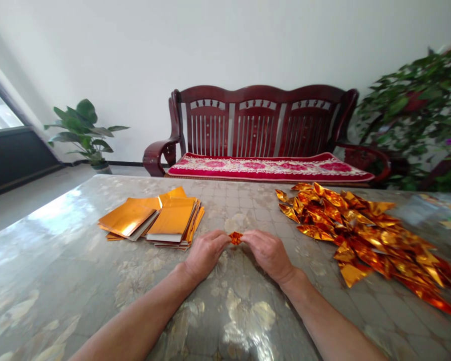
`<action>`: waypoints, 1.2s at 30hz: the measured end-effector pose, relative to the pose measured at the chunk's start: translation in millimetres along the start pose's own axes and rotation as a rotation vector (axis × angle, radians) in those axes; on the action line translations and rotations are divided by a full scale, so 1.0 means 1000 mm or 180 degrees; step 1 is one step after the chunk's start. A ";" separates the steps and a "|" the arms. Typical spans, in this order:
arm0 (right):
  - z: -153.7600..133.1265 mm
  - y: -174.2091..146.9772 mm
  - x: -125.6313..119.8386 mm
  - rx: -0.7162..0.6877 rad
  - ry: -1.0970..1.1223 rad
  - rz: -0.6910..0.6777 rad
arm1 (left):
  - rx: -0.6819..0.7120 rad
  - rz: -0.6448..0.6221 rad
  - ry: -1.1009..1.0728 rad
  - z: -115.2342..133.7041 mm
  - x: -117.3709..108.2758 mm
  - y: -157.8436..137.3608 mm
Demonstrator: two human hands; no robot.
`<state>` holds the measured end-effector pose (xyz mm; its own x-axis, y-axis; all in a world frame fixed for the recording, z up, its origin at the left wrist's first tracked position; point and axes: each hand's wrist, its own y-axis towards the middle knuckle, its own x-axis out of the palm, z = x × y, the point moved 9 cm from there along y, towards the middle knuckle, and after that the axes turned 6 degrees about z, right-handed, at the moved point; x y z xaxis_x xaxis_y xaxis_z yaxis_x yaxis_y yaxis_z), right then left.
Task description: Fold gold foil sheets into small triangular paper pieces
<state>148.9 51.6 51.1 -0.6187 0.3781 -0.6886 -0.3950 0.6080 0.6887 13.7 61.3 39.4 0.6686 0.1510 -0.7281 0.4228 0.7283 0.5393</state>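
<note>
Metallic and foil-bright on the stacked sheets (173, 216), smooth on top, with duller, paper-like edges. Equally shiny but sharply creased on the heap of folded pieces (355, 218), and crumpled and glinting on the small piece (235, 237) between the fingers (222, 237). Smooth and glossy across the desk (60, 281), with a pearly sheen in the flower pattern and strong glare; could be plastic or glass, hard to tell which. Polished, varnished-looking wood in the bench (256, 113). Matt, soft-looking cloth on the seat cover (255, 165). Plain and matt on the wall (135, 55). Thin, see-through and plastic-looking in the blurred wrapper (423, 208).
</note>
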 end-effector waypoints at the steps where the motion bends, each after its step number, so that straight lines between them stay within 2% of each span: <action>1: 0.001 -0.001 0.001 0.0033 0.0046 -0.0007 | 0.0007 0.0008 0.0019 0.001 0.000 0.000; 7: 0.002 -0.003 0.005 0.0086 0.0225 0.0019 | -0.0026 0.0071 -0.0016 -0.001 0.000 -0.002; 20: 0.001 0.000 0.003 0.0264 0.0135 0.0073 | -0.0639 0.0258 -0.0647 -0.015 0.004 -0.004; 36: -0.001 0.002 0.004 0.0363 0.0180 0.0128 | -0.0868 0.0353 -0.0522 -0.020 0.002 -0.004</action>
<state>145.2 53.7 49.5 -0.6710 0.3657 -0.6450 -0.2915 0.6698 0.6830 1.0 71.9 27.9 0.8002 0.1459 -0.5817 0.1776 0.8688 0.4622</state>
